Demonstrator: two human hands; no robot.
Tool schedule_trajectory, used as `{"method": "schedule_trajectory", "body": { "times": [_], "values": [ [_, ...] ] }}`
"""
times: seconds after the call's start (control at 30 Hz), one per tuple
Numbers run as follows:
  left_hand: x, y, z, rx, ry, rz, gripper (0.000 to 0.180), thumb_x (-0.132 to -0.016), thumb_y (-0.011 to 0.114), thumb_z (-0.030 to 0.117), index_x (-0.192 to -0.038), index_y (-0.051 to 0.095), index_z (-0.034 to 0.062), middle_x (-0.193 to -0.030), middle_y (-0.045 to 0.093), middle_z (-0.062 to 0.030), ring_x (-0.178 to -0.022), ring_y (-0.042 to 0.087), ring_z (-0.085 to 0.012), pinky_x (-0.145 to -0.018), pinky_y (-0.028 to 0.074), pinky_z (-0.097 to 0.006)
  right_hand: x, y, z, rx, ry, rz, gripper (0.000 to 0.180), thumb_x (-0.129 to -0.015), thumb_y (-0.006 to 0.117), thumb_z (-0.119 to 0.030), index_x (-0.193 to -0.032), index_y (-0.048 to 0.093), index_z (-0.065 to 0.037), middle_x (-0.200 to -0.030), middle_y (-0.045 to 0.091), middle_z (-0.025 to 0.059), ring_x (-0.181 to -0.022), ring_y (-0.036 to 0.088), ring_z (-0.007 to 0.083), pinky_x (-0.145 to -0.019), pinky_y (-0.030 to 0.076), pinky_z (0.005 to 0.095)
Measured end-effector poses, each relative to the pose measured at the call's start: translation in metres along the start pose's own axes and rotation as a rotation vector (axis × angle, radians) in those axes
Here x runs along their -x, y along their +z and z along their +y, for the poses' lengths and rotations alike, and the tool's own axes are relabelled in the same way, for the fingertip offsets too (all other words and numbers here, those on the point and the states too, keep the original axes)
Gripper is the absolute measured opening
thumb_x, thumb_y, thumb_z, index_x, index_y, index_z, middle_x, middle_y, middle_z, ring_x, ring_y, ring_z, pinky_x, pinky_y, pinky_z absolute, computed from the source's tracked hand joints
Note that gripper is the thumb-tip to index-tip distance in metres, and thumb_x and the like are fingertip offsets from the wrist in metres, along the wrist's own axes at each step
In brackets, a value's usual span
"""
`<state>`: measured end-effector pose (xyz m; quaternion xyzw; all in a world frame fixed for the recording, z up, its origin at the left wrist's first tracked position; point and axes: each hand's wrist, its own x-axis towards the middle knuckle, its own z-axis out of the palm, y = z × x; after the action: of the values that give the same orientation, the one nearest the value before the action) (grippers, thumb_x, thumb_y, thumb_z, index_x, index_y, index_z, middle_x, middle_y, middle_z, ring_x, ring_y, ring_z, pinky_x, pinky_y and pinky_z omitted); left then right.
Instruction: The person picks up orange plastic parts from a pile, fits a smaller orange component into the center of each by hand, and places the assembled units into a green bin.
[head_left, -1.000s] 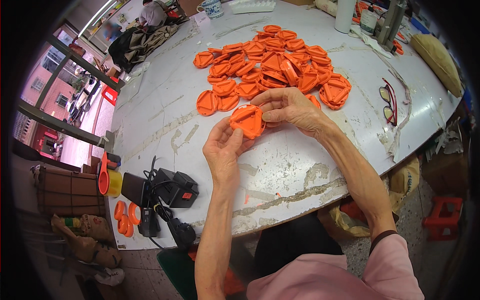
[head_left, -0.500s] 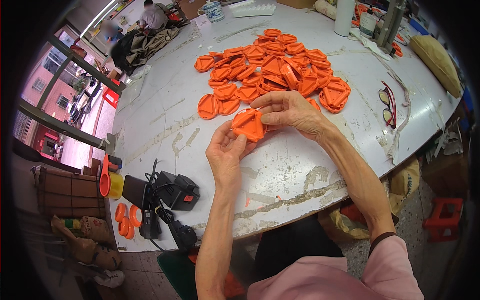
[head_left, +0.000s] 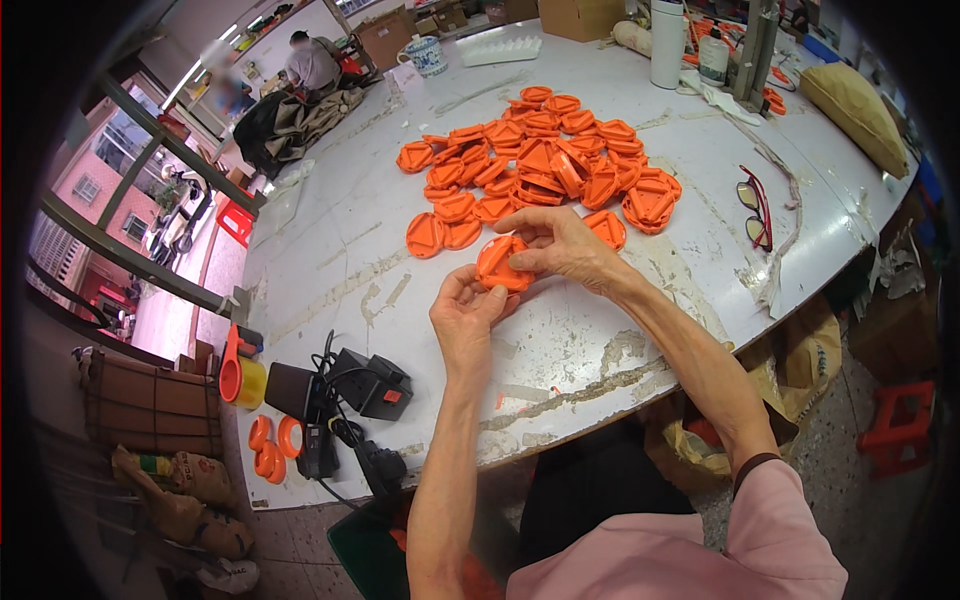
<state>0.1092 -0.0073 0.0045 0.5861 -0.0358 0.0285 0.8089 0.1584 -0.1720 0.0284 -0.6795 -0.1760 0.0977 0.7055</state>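
Between my two hands, above the worn table, is an orange round plastic disc [head_left: 499, 262] with a raised triangular pattern. My left hand [head_left: 466, 312] grips its lower edge, thumb on the face. The fingers of my right hand [head_left: 560, 243] are closed on its right side, with the thumb pressing the face. Just beyond my hands lies a large heap of similar orange discs [head_left: 540, 155], some stacked or tilted. Two of them [head_left: 425, 234] sit apart at the heap's near left.
Black power adapters with cables [head_left: 370, 385] lie at the table's near left. Beside them are several orange rings [head_left: 290, 436] and a yellow-and-orange tape roll [head_left: 242, 380]. Red-framed glasses [head_left: 755, 208] rest on the right. A white bottle [head_left: 667, 45] and a patterned mug [head_left: 427, 56] stand farther back.
The view has shifted slightly, moving the scene in the picture. Both hands keep hold of the orange disc; the right thumb now lies farther over its face.
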Motion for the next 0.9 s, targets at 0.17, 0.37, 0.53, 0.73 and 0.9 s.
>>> {"method": "schedule_trajectory", "body": {
  "times": [0.17,0.37,0.53,0.73,0.9],
  "values": [
    [0.001,-0.002,0.000,-0.003,0.005,0.026,0.030,-0.082,0.058,-0.006,-0.110,0.048,-0.0065,-0.101,0.060,-0.0147,-0.083,0.064,-0.0178,-0.075,0.057,-0.028,-0.002,0.005,0.006,0.242,-0.008,0.163,0.037,-0.071,0.070,-0.002,-0.105,0.061,0.005,-0.083,0.063,0.0056,-0.071,0.059,0.0078,-0.063,0.050,0.0205],
    [-0.003,0.004,0.003,-0.057,-0.036,0.035,0.034,-0.082,0.057,-0.006,-0.114,0.048,-0.0047,-0.103,0.061,-0.0124,-0.086,0.064,-0.0182,-0.073,0.058,-0.030,0.004,0.012,-0.001,0.448,-0.224,0.286,0.031,-0.071,0.068,-0.006,-0.101,0.064,0.005,-0.082,0.067,0.0110,-0.072,0.063,0.0137,-0.067,0.053,0.0256],
    [-0.002,0.011,0.006,-0.112,-0.048,-0.002,0.040,-0.085,0.053,-0.003,-0.124,0.046,-0.0037,-0.108,0.061,-0.0131,-0.092,0.064,-0.0212,-0.072,0.058,-0.030,0.006,0.014,0.000,0.573,-0.327,0.344,0.028,-0.069,0.065,-0.009,-0.096,0.067,-0.001,-0.080,0.067,0.0158,-0.075,0.066,0.0267,-0.065,0.051,0.0353],
    [-0.002,0.009,0.007,-0.155,-0.066,-0.040,0.039,-0.086,0.053,-0.001,-0.125,0.046,-0.0047,-0.107,0.061,-0.0135,-0.092,0.065,-0.0213,-0.071,0.058,-0.029,0.007,0.017,0.000,0.578,-0.373,0.296,0.023,-0.070,0.062,-0.008,-0.092,0.066,-0.001,-0.079,0.066,0.0151,-0.074,0.065,0.0283,-0.065,0.050,0.0367],
    [-0.001,0.006,0.008,-0.169,-0.077,-0.050,0.037,-0.087,0.055,0.002,-0.123,0.049,-0.0051,-0.106,0.061,-0.0126,-0.090,0.065,-0.0199,-0.070,0.058,-0.028,0.007,0.021,0.001,0.753,-0.514,0.305,0.020,-0.070,0.061,-0.006,-0.089,0.066,-0.002,-0.078,0.065,0.0140,-0.074,0.063,0.0304,-0.066,0.049,0.0399]
  ]
}}
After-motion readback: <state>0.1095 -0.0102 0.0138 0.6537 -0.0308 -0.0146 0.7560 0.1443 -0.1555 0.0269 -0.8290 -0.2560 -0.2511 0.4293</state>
